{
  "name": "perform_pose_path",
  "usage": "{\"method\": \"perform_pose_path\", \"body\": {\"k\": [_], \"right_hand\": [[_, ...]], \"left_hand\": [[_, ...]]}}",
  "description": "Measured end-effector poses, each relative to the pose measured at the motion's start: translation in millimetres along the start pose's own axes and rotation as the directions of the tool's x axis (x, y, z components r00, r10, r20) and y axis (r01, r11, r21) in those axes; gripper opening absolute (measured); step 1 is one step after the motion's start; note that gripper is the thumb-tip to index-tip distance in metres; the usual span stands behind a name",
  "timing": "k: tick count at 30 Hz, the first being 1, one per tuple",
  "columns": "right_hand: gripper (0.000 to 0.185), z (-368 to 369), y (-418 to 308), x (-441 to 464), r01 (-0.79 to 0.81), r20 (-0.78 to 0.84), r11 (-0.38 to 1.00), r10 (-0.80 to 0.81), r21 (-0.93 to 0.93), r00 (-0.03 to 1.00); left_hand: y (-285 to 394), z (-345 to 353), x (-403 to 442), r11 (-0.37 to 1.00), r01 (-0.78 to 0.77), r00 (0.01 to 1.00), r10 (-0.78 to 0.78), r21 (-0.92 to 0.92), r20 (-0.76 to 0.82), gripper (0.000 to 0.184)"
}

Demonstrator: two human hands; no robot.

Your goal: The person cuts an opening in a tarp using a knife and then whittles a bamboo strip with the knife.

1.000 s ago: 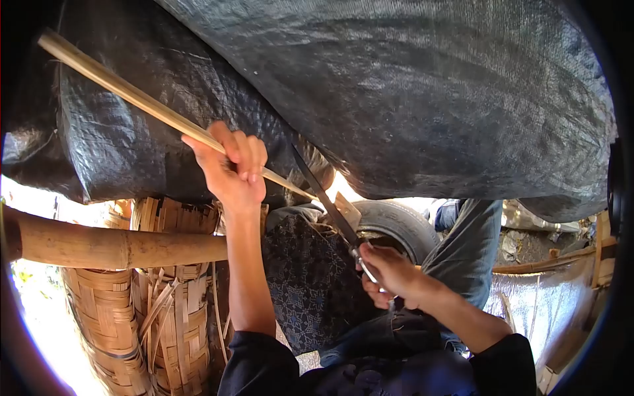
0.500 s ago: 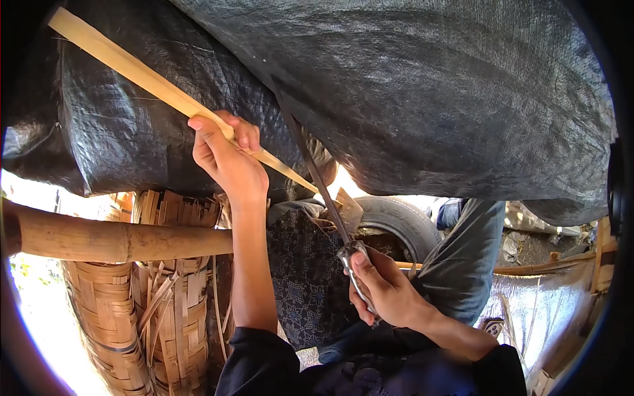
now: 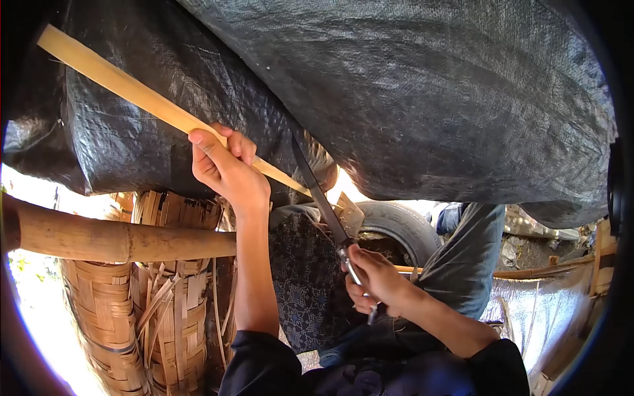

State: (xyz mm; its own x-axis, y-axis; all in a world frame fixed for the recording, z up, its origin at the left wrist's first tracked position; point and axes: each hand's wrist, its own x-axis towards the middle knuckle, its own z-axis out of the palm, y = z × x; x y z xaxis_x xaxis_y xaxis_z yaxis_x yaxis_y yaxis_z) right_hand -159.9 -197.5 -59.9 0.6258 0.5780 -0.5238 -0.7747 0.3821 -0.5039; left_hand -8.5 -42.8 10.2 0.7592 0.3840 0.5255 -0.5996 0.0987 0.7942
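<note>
My left hand (image 3: 228, 162) is closed round a long pale strip of bamboo or wood (image 3: 119, 80), which slants from the upper left down toward the middle. In my right hand (image 3: 376, 280) is the handle of a long knife (image 3: 323, 204) with a dark, narrow blade. The blade points up and to the left, and its tip lies just right of the strip's lower part. A dark patterned cloth (image 3: 304, 284) covers the lap below the blade.
Black sheeting (image 3: 429, 99) hangs across the top. A thick bamboo pole (image 3: 119, 242) crosses the left side, above woven bamboo baskets (image 3: 105, 317). Beyond the knife lies a tyre (image 3: 403, 224), beside a trousered leg (image 3: 465, 264).
Since a second ago, the strip has been turned so its broad face shows. My right hand and the knife moved down, then up again and slightly left.
</note>
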Motion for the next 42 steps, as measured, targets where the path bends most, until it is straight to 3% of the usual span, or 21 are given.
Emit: {"method": "perform_pose_path", "body": {"k": [1,3,6,11,14,17,20,21,23,29,33,37,40,42], "right_hand": [[0.044,-4.1,-2.4,-0.5,-0.119,0.047,0.970,0.111,0.212,0.993],[0.043,0.5,-4.4,-13.3,-0.089,0.066,0.975,0.077,0.203,0.995],[0.045,10.0,-15.3,-27.8,0.069,0.186,0.968,-0.116,0.242,0.976],[0.044,6.1,-10.3,-13.5,-0.067,0.232,0.956,-0.001,0.284,0.973],[0.045,7.8,-23.2,-22.1,-0.033,0.222,0.983,-0.008,0.178,0.975],[0.046,11.2,-28.9,-29.6,0.125,0.182,0.982,-0.149,0.139,0.972],[0.046,11.1,-14.5,-19.4,0.058,0.112,0.993,-0.070,0.102,0.991],[0.046,3.0,-2.8,-9.3,-0.061,0.183,0.981,0.026,0.186,0.983],[0.046,8.6,-9.2,-15.1,0.110,0.088,0.991,-0.103,-0.079,0.991],[0.048,17.8,-29.0,-32.0,0.191,0.108,0.981,-0.194,0.039,0.975],[0.042,2.3,7.5,-2.9,0.072,0.009,0.990,-0.071,-0.123,0.997],[0.040,0.7,-10.6,-16.8,0.038,0.030,0.999,-0.039,0.038,0.999],[0.045,12.8,-24.6,-30.5,0.212,0.092,0.977,-0.213,0.021,0.973],[0.044,15.8,-16.1,-23.4,0.164,0.096,0.986,-0.164,0.003,0.982]], "left_hand": [[-1.2,1.7,0.9,1.000,0.002,1.000,-0.002,-0.001,-0.004,0.045],[-4.2,2.9,1.5,0.999,-0.014,1.000,0.014,-0.034,0.013,0.044],[-3.4,5.4,3.7,0.999,0.000,1.000,0.000,-0.035,-0.001,0.044],[-3.8,3.0,0.6,1.000,-0.015,0.998,0.016,-0.017,0.060,0.044],[-2.4,0.5,2.8,0.999,0.003,0.999,-0.002,-0.036,0.042,0.045],[0.8,4.1,2.6,1.000,0.013,1.000,-0.013,-0.014,-0.002,0.045],[-3.1,3.3,3.9,1.000,0.000,1.000,0.000,-0.019,-0.017,0.045],[-4.8,4.4,3.8,1.000,0.000,1.000,0.000,-0.019,-0.004,0.045],[-1.9,-3.0,9.4,1.000,-0.014,1.000,0.014,-0.006,0.010,0.044],[0.5,2.2,5.5,1.000,-0.014,1.000,0.014,-0.027,-0.005,0.044],[-3.0,0.2,8.3,0.999,-0.026,0.999,0.025,-0.023,-0.036,0.045],[2.4,0.7,5.6,0.999,-0.022,1.000,0.022,-0.032,-0.015,0.045],[2.4,3.2,6.1,1.000,-0.023,0.999,0.023,-0.014,-0.037,0.046],[2.0,4.1,4.7,1.000,-0.020,0.999,0.020,-0.002,-0.033,0.046]]}}
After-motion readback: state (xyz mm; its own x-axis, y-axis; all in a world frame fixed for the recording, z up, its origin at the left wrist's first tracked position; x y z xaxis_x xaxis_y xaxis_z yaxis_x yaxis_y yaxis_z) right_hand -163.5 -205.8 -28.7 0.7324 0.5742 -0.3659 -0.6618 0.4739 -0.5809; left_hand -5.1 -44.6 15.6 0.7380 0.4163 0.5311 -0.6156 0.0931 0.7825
